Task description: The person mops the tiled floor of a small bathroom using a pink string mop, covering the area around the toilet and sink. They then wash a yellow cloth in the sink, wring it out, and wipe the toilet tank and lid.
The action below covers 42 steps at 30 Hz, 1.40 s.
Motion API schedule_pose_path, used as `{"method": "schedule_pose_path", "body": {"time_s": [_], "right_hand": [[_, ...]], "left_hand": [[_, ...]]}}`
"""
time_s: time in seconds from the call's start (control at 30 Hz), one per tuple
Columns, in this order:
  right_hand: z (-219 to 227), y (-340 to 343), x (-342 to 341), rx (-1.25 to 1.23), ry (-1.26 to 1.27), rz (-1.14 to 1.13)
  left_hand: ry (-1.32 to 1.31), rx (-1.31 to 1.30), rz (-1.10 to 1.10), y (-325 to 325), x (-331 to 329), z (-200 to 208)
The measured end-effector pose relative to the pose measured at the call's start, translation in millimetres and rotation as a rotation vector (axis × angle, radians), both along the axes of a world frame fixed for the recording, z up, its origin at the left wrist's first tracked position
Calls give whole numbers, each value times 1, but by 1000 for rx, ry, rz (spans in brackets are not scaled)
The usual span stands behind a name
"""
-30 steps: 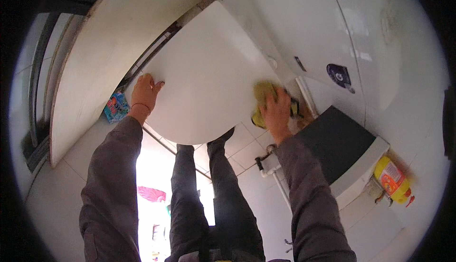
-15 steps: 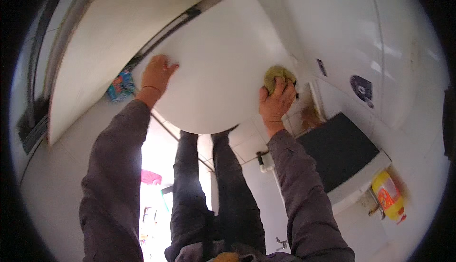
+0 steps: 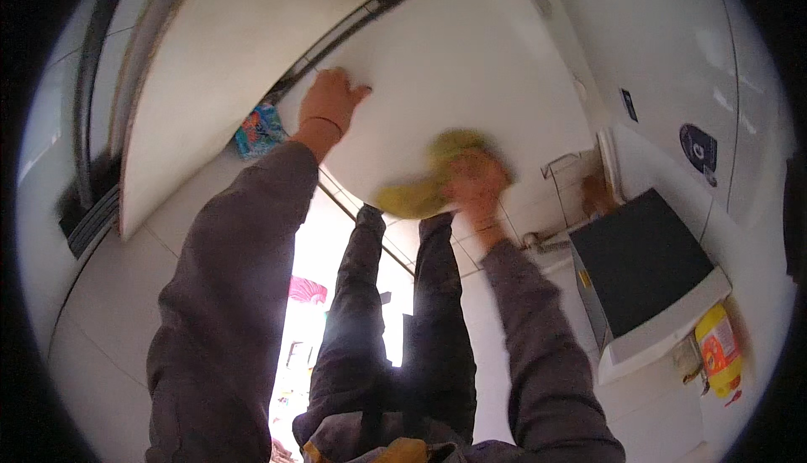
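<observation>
My right hand (image 3: 479, 181) is closed on a yellow-green cloth (image 3: 412, 198), which hangs over the rounded near end of a large white panel (image 3: 454, 68). Motion blurs both the hand and the cloth, and part of the cloth bunches above the fingers. On the panel's left side rests my left hand (image 3: 332, 102), its thumb held apart from the other fingers and nothing seen in it. The tips of its fingers are partly hidden.
A blue patterned packet (image 3: 261, 133) lies left of the panel. To the right stand a dark-topped box (image 3: 643, 257) and a yellow bottle (image 3: 719, 349) on its side. A cream board (image 3: 227, 60) leans along the left; my legs are below.
My right hand has swept the cloth left and toward me, and the cloth has opened out. The view has shifted, so the panel and box appear farther right. My left hand stays on the panel.
</observation>
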State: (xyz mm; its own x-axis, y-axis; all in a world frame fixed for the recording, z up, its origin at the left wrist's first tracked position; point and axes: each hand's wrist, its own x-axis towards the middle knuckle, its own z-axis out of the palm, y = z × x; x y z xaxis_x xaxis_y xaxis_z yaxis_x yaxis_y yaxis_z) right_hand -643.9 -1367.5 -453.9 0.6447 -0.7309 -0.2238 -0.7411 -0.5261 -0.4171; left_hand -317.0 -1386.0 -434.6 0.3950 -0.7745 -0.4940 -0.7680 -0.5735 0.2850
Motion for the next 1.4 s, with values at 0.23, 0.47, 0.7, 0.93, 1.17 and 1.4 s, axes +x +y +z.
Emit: {"method": "schedule_pose_path", "body": {"time_s": [0.23, 0.47, 0.7, 0.93, 1.17, 1.4], "right_hand": [[23, -151, 109, -426, 32, -266], [31, 22, 144, 6, -224, 323], [15, -135, 107, -458, 39, -32], [18, -39, 191, -323, -277, 133], [47, 96, 168, -21, -237, 267], [64, 53, -16, 7, -92, 429]], "left_hand": [[144, -218, 5, 19, -16, 19], [572, -358, 341, 35, 26, 9], [608, -398, 316, 33, 23, 17], [447, -508, 85, 16, 49, 8], [98, -204, 142, 1, 15, 18], [203, -195, 173, 5, 22, 31]]}}
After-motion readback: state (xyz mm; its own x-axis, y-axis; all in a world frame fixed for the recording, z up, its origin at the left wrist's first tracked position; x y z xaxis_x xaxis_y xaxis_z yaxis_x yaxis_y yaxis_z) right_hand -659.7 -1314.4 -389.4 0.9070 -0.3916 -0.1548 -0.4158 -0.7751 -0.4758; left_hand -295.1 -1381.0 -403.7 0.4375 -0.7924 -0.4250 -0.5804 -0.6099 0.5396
